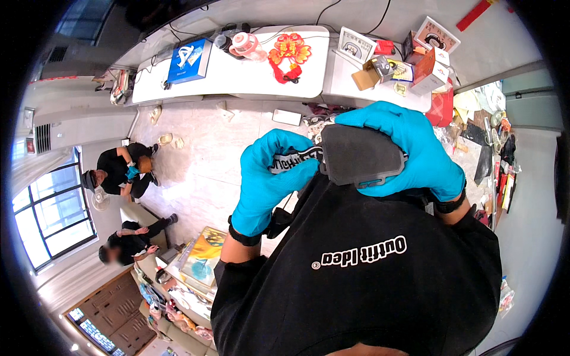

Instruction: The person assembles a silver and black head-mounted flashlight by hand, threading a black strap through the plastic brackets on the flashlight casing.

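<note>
In front of my chest I hold up a dark grey flat pad (357, 155) with cut corners and a slotted lower edge. My right hand (409, 148), in a blue glove, wraps round its right side, fingers over the top and thumb below. A black-and-white printed strap (297, 159) meets the pad's left edge. The gloved fingers of my left hand (268, 178) close on this strap, with the thumb underneath. What lies behind the pad is hidden.
Ahead stands a long white table (237, 77) bearing a blue box (189, 60), a pink bottle (248, 46) and a red ornament (290, 53). Small boxes (430, 71) crowd its right end. Clutter (487, 130) lies at right. Two people (113, 172) sit at left.
</note>
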`<state>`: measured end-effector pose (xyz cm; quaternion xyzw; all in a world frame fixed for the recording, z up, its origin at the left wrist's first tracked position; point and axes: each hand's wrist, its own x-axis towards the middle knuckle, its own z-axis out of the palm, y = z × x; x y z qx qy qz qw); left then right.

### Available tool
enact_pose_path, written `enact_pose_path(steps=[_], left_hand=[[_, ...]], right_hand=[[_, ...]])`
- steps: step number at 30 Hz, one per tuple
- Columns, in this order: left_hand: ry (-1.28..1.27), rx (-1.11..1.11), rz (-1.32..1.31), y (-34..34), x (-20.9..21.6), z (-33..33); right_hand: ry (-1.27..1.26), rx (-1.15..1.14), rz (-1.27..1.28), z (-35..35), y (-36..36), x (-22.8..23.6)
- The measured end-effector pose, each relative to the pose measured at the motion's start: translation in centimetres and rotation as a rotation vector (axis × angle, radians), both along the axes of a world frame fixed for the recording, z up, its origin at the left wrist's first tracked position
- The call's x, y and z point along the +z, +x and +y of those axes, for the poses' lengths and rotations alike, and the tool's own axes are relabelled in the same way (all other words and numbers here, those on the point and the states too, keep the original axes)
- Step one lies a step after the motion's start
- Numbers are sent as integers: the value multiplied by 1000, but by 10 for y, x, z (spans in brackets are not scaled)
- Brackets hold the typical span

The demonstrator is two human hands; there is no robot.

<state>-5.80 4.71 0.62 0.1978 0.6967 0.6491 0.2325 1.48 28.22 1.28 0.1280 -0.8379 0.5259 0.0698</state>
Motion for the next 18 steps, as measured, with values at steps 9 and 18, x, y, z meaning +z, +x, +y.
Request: enact_pose_path(steps=[9,18], left_hand=[[-59,60,-16,3,0,2],[22,4,-217,12,9,9]], right_hand=[[365,-104,125,-2,8,9],[137,-143,35,2,9,0]])
